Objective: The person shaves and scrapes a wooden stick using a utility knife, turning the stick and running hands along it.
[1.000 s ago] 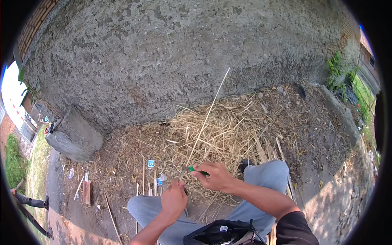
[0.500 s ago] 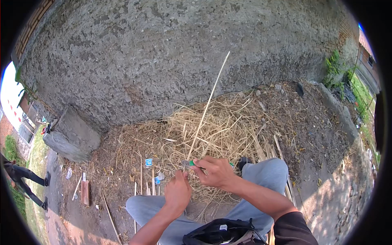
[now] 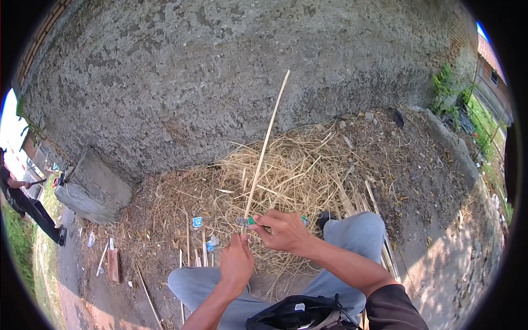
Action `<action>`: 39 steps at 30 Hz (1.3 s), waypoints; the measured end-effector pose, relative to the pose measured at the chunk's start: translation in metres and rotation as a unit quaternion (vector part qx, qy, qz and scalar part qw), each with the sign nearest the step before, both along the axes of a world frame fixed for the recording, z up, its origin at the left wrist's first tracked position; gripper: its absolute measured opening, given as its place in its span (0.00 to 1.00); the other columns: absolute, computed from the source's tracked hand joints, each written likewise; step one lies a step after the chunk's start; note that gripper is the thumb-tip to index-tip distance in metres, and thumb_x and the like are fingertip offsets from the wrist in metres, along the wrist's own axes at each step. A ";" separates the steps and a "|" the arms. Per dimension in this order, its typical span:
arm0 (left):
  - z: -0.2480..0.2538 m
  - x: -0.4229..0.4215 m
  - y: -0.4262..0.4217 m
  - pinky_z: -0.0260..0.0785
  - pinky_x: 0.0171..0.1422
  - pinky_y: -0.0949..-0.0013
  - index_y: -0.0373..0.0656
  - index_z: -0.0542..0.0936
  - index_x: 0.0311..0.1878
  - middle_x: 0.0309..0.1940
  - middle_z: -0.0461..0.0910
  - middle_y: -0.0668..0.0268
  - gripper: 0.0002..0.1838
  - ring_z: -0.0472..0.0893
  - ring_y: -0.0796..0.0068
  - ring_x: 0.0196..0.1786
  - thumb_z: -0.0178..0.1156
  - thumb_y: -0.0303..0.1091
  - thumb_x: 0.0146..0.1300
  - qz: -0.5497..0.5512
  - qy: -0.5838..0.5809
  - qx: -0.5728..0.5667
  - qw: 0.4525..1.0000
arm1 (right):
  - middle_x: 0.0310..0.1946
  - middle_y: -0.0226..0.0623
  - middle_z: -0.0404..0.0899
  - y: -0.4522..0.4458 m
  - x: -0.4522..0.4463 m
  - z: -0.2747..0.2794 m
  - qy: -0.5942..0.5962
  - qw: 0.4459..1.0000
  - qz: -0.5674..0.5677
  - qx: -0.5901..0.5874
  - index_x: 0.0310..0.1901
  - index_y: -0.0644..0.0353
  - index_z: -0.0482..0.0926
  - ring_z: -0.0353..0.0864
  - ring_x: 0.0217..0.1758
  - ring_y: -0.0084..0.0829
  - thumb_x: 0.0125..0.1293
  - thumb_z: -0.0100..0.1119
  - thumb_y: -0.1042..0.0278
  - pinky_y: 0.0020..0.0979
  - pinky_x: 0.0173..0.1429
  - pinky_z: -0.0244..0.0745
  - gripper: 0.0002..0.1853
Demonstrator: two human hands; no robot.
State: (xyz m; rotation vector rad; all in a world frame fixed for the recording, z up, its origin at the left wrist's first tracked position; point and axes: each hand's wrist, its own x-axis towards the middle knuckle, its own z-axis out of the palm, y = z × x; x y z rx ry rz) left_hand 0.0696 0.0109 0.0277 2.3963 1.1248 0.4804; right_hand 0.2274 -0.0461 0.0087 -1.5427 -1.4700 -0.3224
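Note:
A long, thin bamboo strip [image 3: 266,144] rises from my hands, tilted slightly to the right at its top. My left hand [image 3: 237,260] is closed around its lower end, between thumb and fingers. My right hand [image 3: 279,233] grips a green-handled knife [image 3: 252,220], whose short grey blade lies against the strip just above my left thumb. Beneath and beyond both hands spreads a heap of pale shavings [image 3: 291,165]. My fingers hide most of the knife's handle.
A rough grey wall [image 3: 220,71] stands behind the heap. Wooden strips [image 3: 379,220] lie beside my right knee, and a reddish board [image 3: 113,265] lies at left. A concrete block [image 3: 99,190] stands by the wall. Another person [image 3: 33,209] is at the far left.
The bamboo strip has shifted slightly left and stands a little more upright. Both hands stay close together on it. At far left, the other person shows more of the body and an arm.

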 end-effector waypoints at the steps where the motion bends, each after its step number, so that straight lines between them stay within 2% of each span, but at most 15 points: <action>1: -0.001 0.001 0.000 0.66 0.30 0.40 0.35 0.71 0.38 0.23 0.78 0.40 0.13 0.79 0.35 0.28 0.48 0.36 0.75 -0.001 0.000 0.000 1.000 | 0.21 0.27 0.76 0.000 0.000 0.000 0.022 1.000 0.006 -0.007 0.35 0.53 0.86 0.72 0.14 0.29 0.58 0.71 0.60 0.33 0.15 0.60 0.08; 4: -0.003 0.002 -0.002 0.67 0.30 0.40 0.35 0.71 0.38 0.23 0.78 0.41 0.13 0.79 0.36 0.28 0.48 0.37 0.75 0.008 0.005 -0.001 1.000 | 0.21 0.28 0.79 0.001 0.000 -0.001 0.026 1.000 -0.002 -0.017 0.34 0.53 0.86 0.74 0.15 0.30 0.58 0.71 0.60 0.33 0.16 0.61 0.08; 9: -0.012 0.005 -0.002 0.68 0.30 0.41 0.36 0.71 0.39 0.23 0.79 0.43 0.14 0.79 0.36 0.27 0.47 0.39 0.75 0.034 0.033 0.090 0.995 | 0.23 0.29 0.81 0.003 0.002 -0.005 0.071 0.997 0.013 0.001 0.34 0.53 0.86 0.77 0.16 0.31 0.58 0.71 0.61 0.33 0.16 0.64 0.08; 13: -0.016 0.002 0.005 0.68 0.30 0.41 0.37 0.71 0.39 0.23 0.79 0.43 0.14 0.79 0.37 0.27 0.46 0.40 0.76 0.003 0.018 0.040 0.999 | 0.24 0.33 0.82 0.005 0.004 -0.010 0.063 0.998 0.005 -0.012 0.34 0.53 0.85 0.78 0.16 0.35 0.60 0.68 0.60 0.35 0.16 0.65 0.07; 17: -0.009 0.003 0.003 0.68 0.31 0.40 0.37 0.71 0.39 0.23 0.79 0.42 0.15 0.80 0.37 0.28 0.46 0.40 0.76 0.012 0.029 0.032 0.999 | 0.24 0.33 0.82 0.003 0.003 -0.006 0.028 0.999 -0.003 -0.017 0.34 0.53 0.85 0.78 0.16 0.35 0.59 0.68 0.60 0.35 0.15 0.65 0.07; 19: -0.008 0.004 0.002 0.68 0.31 0.40 0.37 0.71 0.39 0.23 0.79 0.42 0.15 0.80 0.37 0.28 0.47 0.40 0.76 0.019 0.039 0.040 0.998 | 0.25 0.30 0.82 0.004 0.004 -0.007 0.018 0.999 -0.013 -0.026 0.37 0.53 0.87 0.76 0.16 0.30 0.58 0.71 0.60 0.33 0.16 0.63 0.09; 24: -0.016 0.006 0.001 0.69 0.31 0.40 0.37 0.71 0.40 0.24 0.79 0.42 0.15 0.80 0.37 0.29 0.47 0.40 0.75 0.036 0.042 0.099 0.994 | 0.25 0.29 0.82 0.010 0.005 -0.016 0.057 0.998 -0.006 0.004 0.37 0.53 0.87 0.76 0.16 0.30 0.58 0.71 0.60 0.32 0.16 0.64 0.09; 27: -0.010 0.008 0.001 0.69 0.31 0.40 0.37 0.71 0.40 0.24 0.79 0.42 0.15 0.80 0.37 0.29 0.47 0.41 0.75 0.036 0.050 0.061 0.996 | 0.25 0.29 0.82 0.012 0.006 -0.019 0.055 0.998 -0.010 0.009 0.37 0.53 0.87 0.76 0.16 0.30 0.58 0.71 0.61 0.32 0.16 0.64 0.09; 35: -0.015 0.012 0.001 0.69 0.31 0.40 0.37 0.71 0.40 0.24 0.80 0.43 0.15 0.80 0.38 0.27 0.47 0.41 0.75 0.041 0.050 0.085 0.994 | 0.23 0.28 0.80 0.013 0.007 -0.020 0.031 0.999 -0.022 0.002 0.36 0.54 0.86 0.76 0.16 0.29 0.58 0.71 0.61 0.32 0.16 0.64 0.08; 37: -0.020 0.011 0.000 0.69 0.30 0.41 0.37 0.71 0.40 0.24 0.80 0.44 0.14 0.80 0.38 0.26 0.48 0.40 0.75 0.042 0.052 0.093 0.993 | 0.23 0.31 0.81 0.012 0.006 -0.018 0.047 0.998 -0.033 -0.006 0.35 0.55 0.86 0.76 0.16 0.30 0.59 0.70 0.62 0.32 0.17 0.64 0.07; 39: -0.032 0.006 -0.008 0.71 0.28 0.43 0.38 0.71 0.40 0.24 0.80 0.45 0.13 0.80 0.40 0.25 0.50 0.39 0.74 0.014 0.050 0.101 0.994 | 0.23 0.34 0.82 0.026 0.034 -0.020 0.127 0.987 -0.095 0.018 0.34 0.58 0.85 0.75 0.15 0.32 0.61 0.68 0.61 0.34 0.19 0.65 0.09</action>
